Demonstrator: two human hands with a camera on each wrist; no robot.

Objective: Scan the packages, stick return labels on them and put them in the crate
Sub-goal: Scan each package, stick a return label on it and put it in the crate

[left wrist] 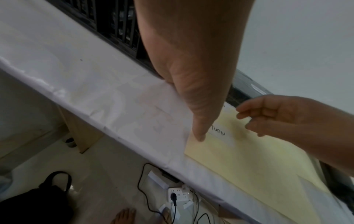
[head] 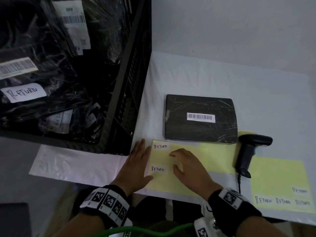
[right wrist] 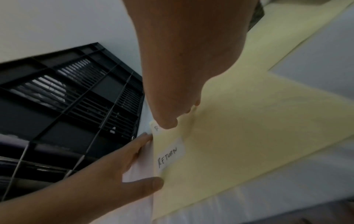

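- Left hand [head: 136,165] lies flat, fingers straight, on the counter [head: 222,79] at the left edge of the near yellow backing sheet [head: 193,168], thumb tip touching the sheet's edge. I read this as pinning the sheet so it won't lift when a label peels.
- Right hand [head: 189,166] hovers over the same sheet, fingers loosely curled toward the far RETURN label [head: 160,146]. In the right wrist view a fingertip sits at that label's corner; I cannot tell whether it has a pinch on it yet. Nothing is lifted.
- A second RETURN label [head: 158,169] sits nearer on the sheet, between the two hands, untouched.
- The black package [head: 201,118] lies flat just beyond the sheet, barcode sticker up, no return label on its visible face. My guess: it's parked within reach for the sticker.
- Scanner [head: 251,151] rests on the counter just right of the package, nobody holding it.
- Crate [head: 130,79] stands to the left, already holding wrapped packages bearing RETURN labels.
- Another yellow sheet [head: 280,183] with more labels lies at near right.
- Step in hand, as I judge it: peeling a label for the package.
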